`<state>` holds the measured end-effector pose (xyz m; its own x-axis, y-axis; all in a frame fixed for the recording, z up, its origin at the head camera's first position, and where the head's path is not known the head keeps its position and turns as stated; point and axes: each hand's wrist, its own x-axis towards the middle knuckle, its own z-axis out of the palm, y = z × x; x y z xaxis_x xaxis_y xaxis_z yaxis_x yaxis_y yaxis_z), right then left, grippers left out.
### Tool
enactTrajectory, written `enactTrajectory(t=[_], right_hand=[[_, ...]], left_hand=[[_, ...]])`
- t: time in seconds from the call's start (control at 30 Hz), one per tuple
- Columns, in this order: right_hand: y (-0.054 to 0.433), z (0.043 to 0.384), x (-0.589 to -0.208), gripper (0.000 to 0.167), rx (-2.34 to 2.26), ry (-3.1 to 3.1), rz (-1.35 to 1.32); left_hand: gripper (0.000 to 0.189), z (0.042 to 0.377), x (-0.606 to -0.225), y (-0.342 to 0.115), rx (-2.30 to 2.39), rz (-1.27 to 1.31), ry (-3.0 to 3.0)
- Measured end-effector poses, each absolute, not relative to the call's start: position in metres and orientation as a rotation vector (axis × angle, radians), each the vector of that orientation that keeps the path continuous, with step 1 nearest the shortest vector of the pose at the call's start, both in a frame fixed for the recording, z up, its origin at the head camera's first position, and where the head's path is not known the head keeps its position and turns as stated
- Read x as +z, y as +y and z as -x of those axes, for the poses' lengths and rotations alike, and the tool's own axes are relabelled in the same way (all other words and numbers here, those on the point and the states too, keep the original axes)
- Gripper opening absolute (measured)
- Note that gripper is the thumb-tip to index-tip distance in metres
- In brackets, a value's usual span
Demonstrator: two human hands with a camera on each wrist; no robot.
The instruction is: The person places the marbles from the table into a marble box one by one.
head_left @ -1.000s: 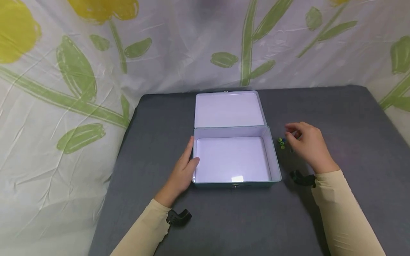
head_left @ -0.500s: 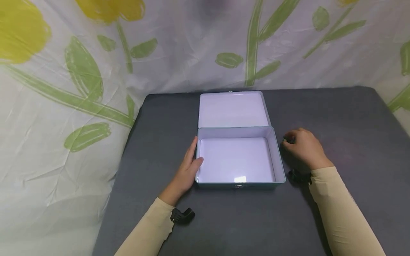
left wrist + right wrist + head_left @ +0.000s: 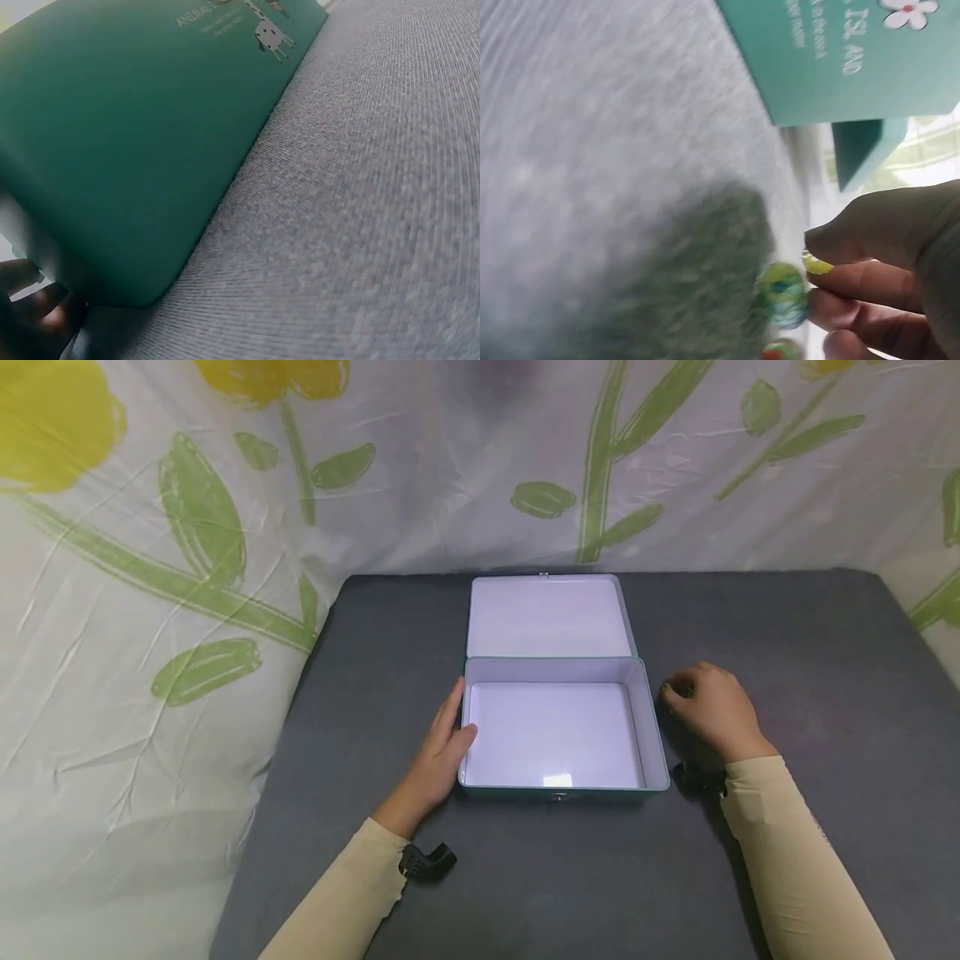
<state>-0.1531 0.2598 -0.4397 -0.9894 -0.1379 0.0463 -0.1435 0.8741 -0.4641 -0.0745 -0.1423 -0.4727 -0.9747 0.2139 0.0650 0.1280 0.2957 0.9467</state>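
Observation:
An open tin box (image 3: 555, 735) with a pale inside and green outer walls lies on the table. My left hand (image 3: 435, 760) grips its left wall, thumb over the rim and fingers along the outside. To the right of the box, my right hand (image 3: 712, 706) is low over the table, thumb and fingers curled together. In the right wrist view, the thumb and a finger pinch a yellow glass marble (image 3: 817, 264), partly covered. A green-blue marble (image 3: 783, 294) lies by the fingertips, with a reddish-green one (image 3: 781, 350) at the frame's bottom edge.
The box's lid (image 3: 551, 616) lies folded back behind it, toward the far edge. A dark grey cloth (image 3: 525, 885) covers the table. Behind and left hangs a pale curtain (image 3: 442, 468) with printed flowers and leaves.
My right hand has lowered onto the small green and blue marbles and closed its fingertips on one. My left hand stays on the box. The whole view has shifted slightly.

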Motion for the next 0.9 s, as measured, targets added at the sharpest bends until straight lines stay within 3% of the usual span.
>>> enactTrajectory(t=[0.53,0.9], right_hand=[[0.233,0.152,-0.368,0.028,0.802,-2.819,-0.329],[0.191,0.166,-0.345,0.026,0.840,-2.811,-0.445]], left_hand=[[0.071,0.076,-0.476,-0.146,1.824,-0.330,2.467],[0.070,0.077,-0.479,-0.145,1.831,-0.338,2.439]])
